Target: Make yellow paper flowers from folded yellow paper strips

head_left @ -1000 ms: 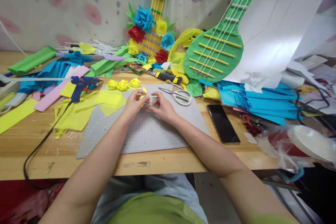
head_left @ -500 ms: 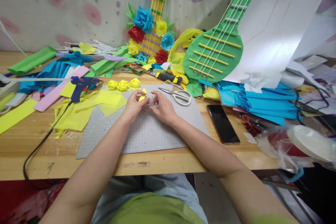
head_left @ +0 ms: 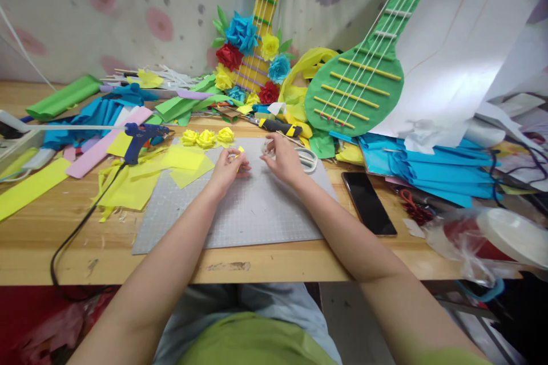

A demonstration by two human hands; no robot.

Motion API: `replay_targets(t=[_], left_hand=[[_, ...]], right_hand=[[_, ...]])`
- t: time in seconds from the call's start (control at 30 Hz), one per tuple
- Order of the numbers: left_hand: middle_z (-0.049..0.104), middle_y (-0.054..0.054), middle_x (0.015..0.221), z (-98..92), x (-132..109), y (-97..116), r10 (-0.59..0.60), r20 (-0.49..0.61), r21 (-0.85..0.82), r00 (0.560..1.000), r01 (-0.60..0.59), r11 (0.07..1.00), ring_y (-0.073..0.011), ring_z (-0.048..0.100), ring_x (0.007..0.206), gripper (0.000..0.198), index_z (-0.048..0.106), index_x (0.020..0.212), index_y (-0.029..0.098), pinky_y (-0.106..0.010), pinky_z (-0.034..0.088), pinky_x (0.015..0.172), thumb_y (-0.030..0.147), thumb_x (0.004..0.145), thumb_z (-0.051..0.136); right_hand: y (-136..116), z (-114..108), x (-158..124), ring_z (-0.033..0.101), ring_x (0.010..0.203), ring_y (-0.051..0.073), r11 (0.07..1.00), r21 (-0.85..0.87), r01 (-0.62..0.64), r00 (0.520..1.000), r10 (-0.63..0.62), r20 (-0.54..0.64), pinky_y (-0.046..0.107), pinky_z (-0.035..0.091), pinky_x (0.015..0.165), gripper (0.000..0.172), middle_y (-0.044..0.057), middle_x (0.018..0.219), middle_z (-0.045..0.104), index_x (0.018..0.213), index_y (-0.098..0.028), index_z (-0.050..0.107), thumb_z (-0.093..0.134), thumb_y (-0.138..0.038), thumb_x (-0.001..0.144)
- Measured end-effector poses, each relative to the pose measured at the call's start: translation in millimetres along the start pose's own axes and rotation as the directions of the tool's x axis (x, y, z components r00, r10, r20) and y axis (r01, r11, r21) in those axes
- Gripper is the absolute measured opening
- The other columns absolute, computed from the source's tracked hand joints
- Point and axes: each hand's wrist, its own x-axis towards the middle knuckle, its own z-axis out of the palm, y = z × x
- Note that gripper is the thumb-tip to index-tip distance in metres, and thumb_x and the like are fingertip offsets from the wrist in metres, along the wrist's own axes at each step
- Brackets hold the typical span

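Note:
My left hand point(head_left: 226, 172) is above the grey cutting mat point(head_left: 261, 211), its fingers pinched on a small piece of yellow crepe paper point(head_left: 241, 149). To its right, apart from it, my right hand point(head_left: 285, 161) curls around a small clear object point(head_left: 267, 149), mostly hidden by the fingers; its kind cannot be made out. Scissors with pale handles point(head_left: 309, 158) lie just behind the right hand, which covers their blades. Several yellow paper flowers point(head_left: 206, 138) stand in a row at the mat's back left edge. Yellow paper sheets point(head_left: 188, 161) overlap the mat's left side.
A blue glue gun point(head_left: 139, 140) stands left, its cord hanging over the table edge. A phone point(head_left: 369, 203) lies right of the mat. Behind are a box cutter point(head_left: 280, 127), a green paper instrument point(head_left: 355, 91) and a yellow one with flowers point(head_left: 257, 63). Blue paper point(head_left: 428, 165) is stacked right.
My hands have come apart: the right has moved right toward the scissors with the clear object, while the left keeps the yellow paper. The whole view has shifted slightly.

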Motion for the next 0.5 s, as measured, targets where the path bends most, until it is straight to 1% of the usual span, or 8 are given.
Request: replay_targets(t=[0.07,0.13,0.23,0.27,0.33,0.4,0.43,0.5], left_hand=[[0.059,0.003,0.063,0.5,1.7,-0.7,-0.004,-0.031,0.022,1.0,0.005,1.0,-0.0114,0.061,0.056,0.014,0.04,0.086,0.02,-0.026,0.051,0.052,0.026,0.079,0.051],[0.061,0.003,0.064,0.2,2.7,-1.8,0.009,-0.064,0.026,0.998,-0.008,1.0,-0.0117,0.061,0.055,0.012,0.038,0.089,0.021,-0.027,0.051,0.053,0.02,0.08,0.047],[0.064,0.002,0.069,-1.3,3.8,-3.6,0.063,-0.1,0.0,0.993,-0.064,0.998,-0.0117,0.062,0.057,0.02,0.035,0.095,0.021,-0.028,0.051,0.057,0.015,0.079,0.046],[0.065,0.001,0.072,-2.0,4.4,-4.3,0.077,-0.105,-0.016,0.992,-0.079,0.997,-0.0118,0.062,0.058,0.022,0.034,0.096,0.021,-0.029,0.051,0.058,0.015,0.079,0.046],[0.067,-0.001,0.077,-3.0,5.8,-5.9,0.091,-0.107,-0.041,0.99,-0.096,0.995,-0.0121,0.063,0.063,0.021,0.036,0.096,0.021,-0.028,0.05,0.061,0.017,0.079,0.048],[0.067,-0.003,0.079,-3.4,7.3,-8.1,0.095,-0.103,-0.047,0.99,-0.101,0.994,-0.0123,0.063,0.069,0.018,0.04,0.093,0.019,-0.027,0.049,0.064,0.019,0.078,0.051],[0.067,-0.003,0.08,-3.3,7.9,-9.3,0.099,-0.098,-0.043,0.99,-0.104,0.994,-0.0123,0.063,0.072,0.017,0.043,0.09,0.019,-0.026,0.048,0.066,0.021,0.077,0.053],[0.066,-0.003,0.079,-2.9,8.6,-11.8,0.119,-0.101,-0.019,0.988,-0.122,0.992,-0.0117,0.061,0.073,0.017,0.049,0.085,0.017,-0.025,0.047,0.068,0.025,0.073,0.058]], right_hand=[[14.9,-5.0,12.7,0.05,0.092,0.024,0.99,-0.127,-0.06,0.998,0.063,0.019,0.035,0.041,0.075,0.039,0.007,0.089,0.061,0.113,-0.018,0.045,0.054,-0.019,0.074],[30.7,-6.8,24.0,0.049,0.094,0.025,0.97,-0.23,-0.077,0.996,0.086,0.029,0.036,0.041,0.074,0.036,0.01,0.094,0.06,0.11,-0.018,0.048,0.053,-0.017,0.074],[47.1,-4.7,34.3,0.047,0.097,0.027,0.953,-0.293,-0.078,0.994,0.097,0.052,0.039,0.041,0.077,0.028,0.013,0.097,0.06,0.099,-0.017,0.055,0.049,-0.011,0.073],[48.4,-3.4,35.2,0.046,0.098,0.028,0.954,-0.284,-0.094,0.994,0.106,0.029,0.04,0.04,0.079,0.026,0.014,0.099,0.059,0.096,-0.016,0.056,0.05,-0.01,0.071],[42.9,-1.0,32.8,0.046,0.099,0.029,0.972,-0.207,-0.107,0.994,0.099,-0.051,0.043,0.039,0.083,0.027,0.015,0.103,0.058,0.094,-0.015,0.057,0.053,-0.01,0.068],[27.3,1.6,24.7,0.048,0.097,0.026,0.995,-0.05,-0.084,0.987,0.076,-0.138,0.044,0.038,0.086,0.022,0.011,0.099,0.059,0.091,-0.017,0.057,0.053,-0.013,0.07],[16.8,3.1,18.9,0.049,0.094,0.024,0.996,0.047,-0.075,0.985,0.081,-0.152,0.042,0.039,0.085,0.018,0.009,0.095,0.06,0.088,-0.018,0.057,0.053,-0.016,0.071],[-5.5,7.0,5.6,0.053,0.083,0.019,0.958,0.27,-0.097,0.984,0.132,-0.116,0.036,0.044,0.077,0.014,0.005,0.088,0.061,0.086,-0.019,0.055,0.052,-0.02,0.071]])
